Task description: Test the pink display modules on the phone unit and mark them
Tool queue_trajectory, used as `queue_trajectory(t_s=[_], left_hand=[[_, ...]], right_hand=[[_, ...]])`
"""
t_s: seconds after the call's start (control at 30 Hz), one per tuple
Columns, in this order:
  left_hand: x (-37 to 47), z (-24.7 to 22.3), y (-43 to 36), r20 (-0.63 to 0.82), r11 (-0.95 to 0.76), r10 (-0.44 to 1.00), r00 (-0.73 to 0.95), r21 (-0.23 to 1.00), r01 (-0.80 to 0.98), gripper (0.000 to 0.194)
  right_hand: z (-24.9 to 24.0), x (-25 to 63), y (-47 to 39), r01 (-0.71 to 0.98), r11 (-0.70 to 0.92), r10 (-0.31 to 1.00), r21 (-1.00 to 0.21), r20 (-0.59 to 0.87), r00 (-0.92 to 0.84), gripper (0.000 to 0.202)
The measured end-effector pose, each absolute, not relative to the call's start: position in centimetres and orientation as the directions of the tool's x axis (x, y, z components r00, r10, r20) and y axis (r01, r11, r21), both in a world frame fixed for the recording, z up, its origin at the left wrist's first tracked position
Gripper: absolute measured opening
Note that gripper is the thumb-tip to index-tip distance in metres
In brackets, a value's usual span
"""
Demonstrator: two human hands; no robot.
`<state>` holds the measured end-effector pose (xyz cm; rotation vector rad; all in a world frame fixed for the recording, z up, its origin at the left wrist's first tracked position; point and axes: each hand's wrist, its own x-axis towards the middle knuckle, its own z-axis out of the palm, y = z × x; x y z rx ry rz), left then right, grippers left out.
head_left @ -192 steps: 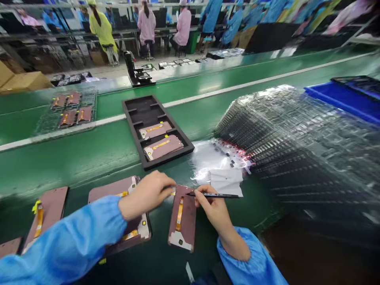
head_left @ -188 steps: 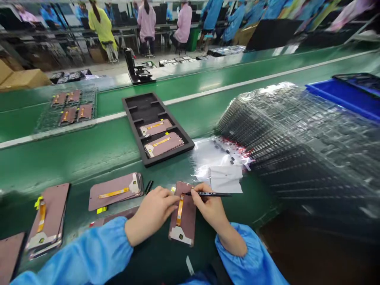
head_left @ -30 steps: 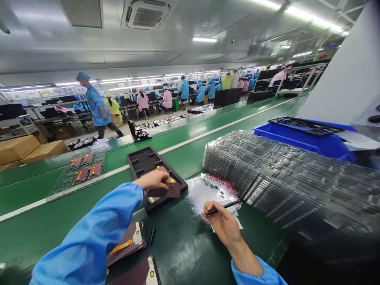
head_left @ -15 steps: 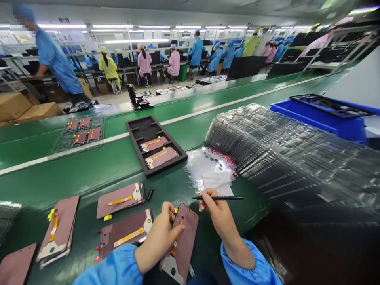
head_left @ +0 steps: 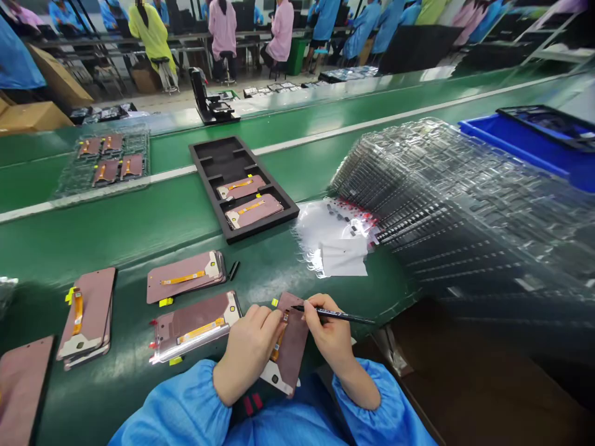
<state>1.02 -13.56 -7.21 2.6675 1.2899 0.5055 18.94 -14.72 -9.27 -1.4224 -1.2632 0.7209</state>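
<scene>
My right hand [head_left: 331,334] pinches a black marker pen [head_left: 353,318], its tip touching or just above the upper part of a brownish-pink phone screen panel [head_left: 294,353]. The panel lies tilted in front of me, with an orange flex cable along it and a pale lower end. My left hand [head_left: 251,347] is closed on its left edge, its fingertips near the cable and partly hiding it. Left of that hand are a panel in a clear sleeve [head_left: 199,316] and a small stack of panels [head_left: 183,279]. A black pen cap [head_left: 233,271] lies beside the stack.
A black foam tray [head_left: 218,214] holds two panels. White plastic sleeves [head_left: 320,229] with a paper slip [head_left: 344,257] lie right of it, before stacked clear trays [head_left: 441,186]. A blue bin [head_left: 515,145] stands behind. More panels [head_left: 90,310] lie left. Co-workers sit across the belt.
The pen has come down and left onto the panel with my right hand. My left fingers have moved over the panel's cable. The head view has tilted down.
</scene>
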Motion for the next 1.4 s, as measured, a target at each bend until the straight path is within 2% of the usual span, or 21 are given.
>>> queue_trajectory(t_s=[0.13,0.37,0.8,1.27,1.33,1.4], left_hand=[[1.5,-7.9,-13.2,0.236,-0.626,0.779,0.581,0.322,0.710,0.021],[1.7,-8.4,-13.1,0.219,-0.612,0.790,0.572,0.320,0.723,0.021],[1.8,-8.3,-13.2,0.224,-0.616,0.788,0.574,0.317,0.722,0.024],[1.9,-8.5,-13.2,0.219,-0.616,0.787,0.576,0.312,0.723,0.023],[1.8,-8.1,-13.3,0.191,-0.601,0.797,0.573,0.354,0.717,0.023],[1.6,-7.4,-13.5,0.146,-0.543,0.824,0.547,0.478,0.690,0.025]], right_hand=[[-10.0,19.3,-15.4,0.374,0.122,0.938,-0.919,0.230,0.259,0.019],[-9.9,19.2,-15.9,0.443,0.170,0.959,-0.880,0.252,0.133,0.016],[-9.5,19.0,-15.5,0.513,0.184,0.966,-0.839,0.250,0.063,0.016],[-9.6,19.0,-15.6,0.404,0.116,0.976,-0.907,0.181,0.125,0.017],[-9.4,19.1,-15.9,0.372,0.088,0.972,-0.924,0.161,0.170,0.019],[-8.9,19.4,-16.6,0.288,0.041,0.965,-0.957,0.113,0.239,0.022]])
